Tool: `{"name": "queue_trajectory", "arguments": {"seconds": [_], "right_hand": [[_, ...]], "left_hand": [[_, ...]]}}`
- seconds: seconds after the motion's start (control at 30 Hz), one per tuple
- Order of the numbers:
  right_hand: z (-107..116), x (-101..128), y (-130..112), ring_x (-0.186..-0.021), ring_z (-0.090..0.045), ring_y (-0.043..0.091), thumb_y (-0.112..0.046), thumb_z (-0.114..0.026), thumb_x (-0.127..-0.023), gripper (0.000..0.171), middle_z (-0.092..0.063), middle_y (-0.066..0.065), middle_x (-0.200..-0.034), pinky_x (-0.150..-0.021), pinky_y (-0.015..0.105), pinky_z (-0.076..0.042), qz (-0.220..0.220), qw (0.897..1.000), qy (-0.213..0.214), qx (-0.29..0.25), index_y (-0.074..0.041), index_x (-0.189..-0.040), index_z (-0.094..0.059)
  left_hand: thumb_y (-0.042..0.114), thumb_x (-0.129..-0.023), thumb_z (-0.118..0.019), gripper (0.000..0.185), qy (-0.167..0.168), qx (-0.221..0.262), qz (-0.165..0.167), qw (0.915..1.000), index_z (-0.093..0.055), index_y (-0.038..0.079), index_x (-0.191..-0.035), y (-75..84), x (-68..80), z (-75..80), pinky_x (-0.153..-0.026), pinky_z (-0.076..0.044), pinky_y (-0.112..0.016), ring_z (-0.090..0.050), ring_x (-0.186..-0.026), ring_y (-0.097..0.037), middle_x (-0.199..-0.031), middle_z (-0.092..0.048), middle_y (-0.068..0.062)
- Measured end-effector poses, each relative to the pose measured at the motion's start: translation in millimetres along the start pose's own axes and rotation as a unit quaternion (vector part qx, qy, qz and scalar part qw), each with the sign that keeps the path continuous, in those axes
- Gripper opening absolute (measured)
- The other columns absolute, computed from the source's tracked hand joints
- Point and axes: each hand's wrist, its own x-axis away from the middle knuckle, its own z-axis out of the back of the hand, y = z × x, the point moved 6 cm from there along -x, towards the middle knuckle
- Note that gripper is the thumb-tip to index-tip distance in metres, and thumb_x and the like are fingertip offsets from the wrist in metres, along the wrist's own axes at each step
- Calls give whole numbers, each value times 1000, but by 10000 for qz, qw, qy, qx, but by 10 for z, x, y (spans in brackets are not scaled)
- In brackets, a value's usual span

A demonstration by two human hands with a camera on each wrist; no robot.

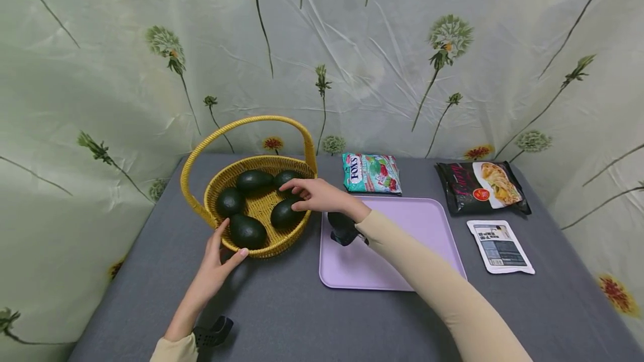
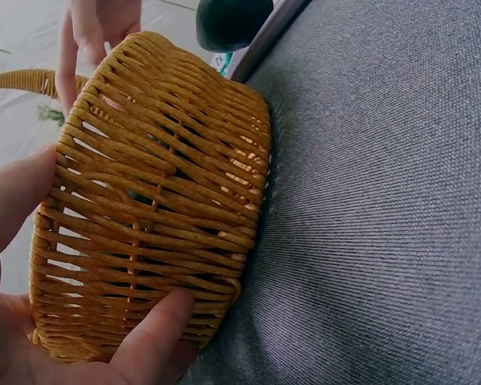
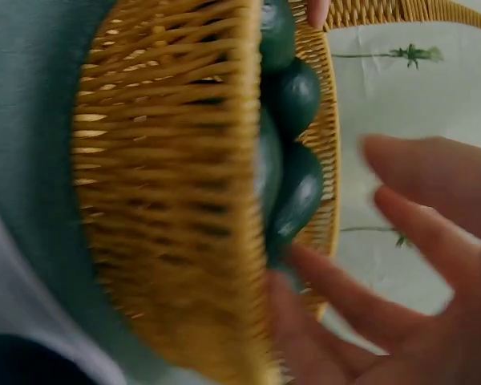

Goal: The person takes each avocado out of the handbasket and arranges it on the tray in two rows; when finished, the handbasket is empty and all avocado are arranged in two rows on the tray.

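Reaching over the rim of the yellow wicker basket, the right hand had its fingers spread and lightly bent above the avocados, the thumb lying against the nearest avocado; whether it truly gripped that fruit could not be told. The left hand cupped the basket's near wall from outside, thumb and fingers parted and pressed flat on the weave. Five dark avocados lay inside the basket, which stood on the grey tablecloth just left of the lilac tray.

The head view alone showed the candy bag, the black snack packet and the white pouch beyond and right of the tray. The left wrist view gave the woven wall close up, with the thumb on its lower edge and the palm against the side. The right wrist view, blurred, showed the open fingers hovering beside the fruit
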Motion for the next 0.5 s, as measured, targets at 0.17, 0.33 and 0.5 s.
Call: {"name": "queue_trajectory", "arguments": {"seconds": [0.17, 0.33, 0.5], "right_hand": [[-117, -152, -90, -123, -49, 28, -15, -63, -94, 52, -49, 16, -138, -95, 36, -43, -263, 9957, -519, 726, -11, -143, -45], [-246, -273, -92, -125, -45, 28, -9, -65, -91, 54, -48, 14, -138, -98, 37, -40, -316, 9959, -438, 729, -8, -142, -46], [-362, -367, -60, -128, -41, 28, -6, -67, -89, 50, -50, 14, -136, -99, 38, -38, -412, 9968, -87, 684, -7, -137, -51]], "left_hand": [[24, -97, -60, 81, 3, 6, 17, 10000, -4, 12, -155, -3, -3, -9, -103, -20, -63, -8, -138, -45, -152, 1, -28], [24, -97, -59, 81, 21, 18, 3, 10000, -5, 12, -155, -3, -3, -5, -104, -19, -64, -7, -138, -45, -152, 1, -27], [24, -97, -58, 80, 8, -20, -11, 10000, -4, 14, -155, -4, 0, -6, -104, -19, -64, -6, -139, -45, -153, 2, -26]]}}
